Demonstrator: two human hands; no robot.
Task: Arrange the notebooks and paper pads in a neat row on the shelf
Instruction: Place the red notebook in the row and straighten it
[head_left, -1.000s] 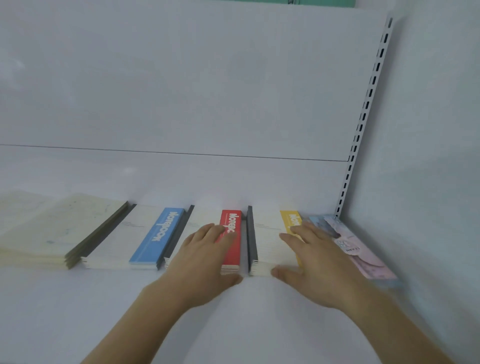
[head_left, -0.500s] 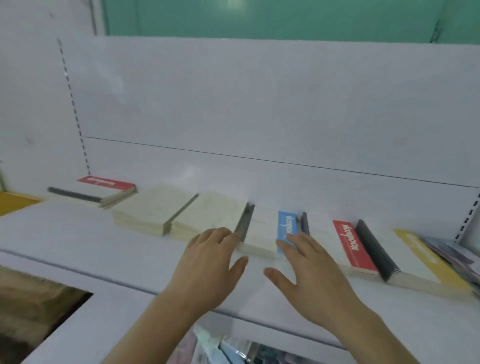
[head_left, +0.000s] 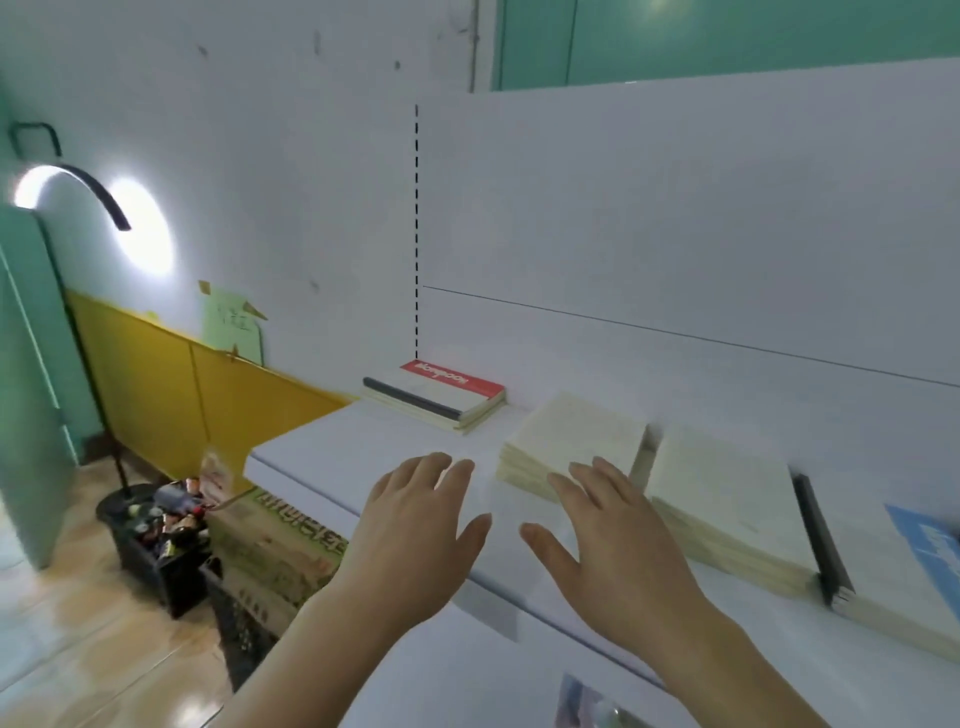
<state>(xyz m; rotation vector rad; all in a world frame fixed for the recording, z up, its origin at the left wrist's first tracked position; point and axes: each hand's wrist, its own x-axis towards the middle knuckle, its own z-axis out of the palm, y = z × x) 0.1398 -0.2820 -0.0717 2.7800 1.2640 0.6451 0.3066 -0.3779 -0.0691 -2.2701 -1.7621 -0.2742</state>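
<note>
Both my hands hover flat over the white shelf (head_left: 332, 441), fingers straight, holding nothing. My left hand (head_left: 415, 525) is above bare shelf near its left end. My right hand (head_left: 602, 530) has its fingertips over the near corner of a cream paper pad stack (head_left: 576, 436). A second cream pad stack (head_left: 722, 499) lies to the right of it, then a notebook with a black spine (head_left: 821, 540) and a blue strip (head_left: 930, 545). A red-strip notebook stack (head_left: 441, 395) lies askew at the shelf's far left, apart from the row.
The shelf's back panel (head_left: 675, 234) rises behind the books. Left of the shelf, on the floor, stand a cardboard box (head_left: 275, 545) and a black crate of small items (head_left: 156, 530). A lamp stand (head_left: 104, 374) and a yellow wall panel (head_left: 156, 384) are beyond.
My view and both hands have swept left along the shelf, from the red and yellow notebooks at the right end to the cream pads and the red notebook at the left end.
</note>
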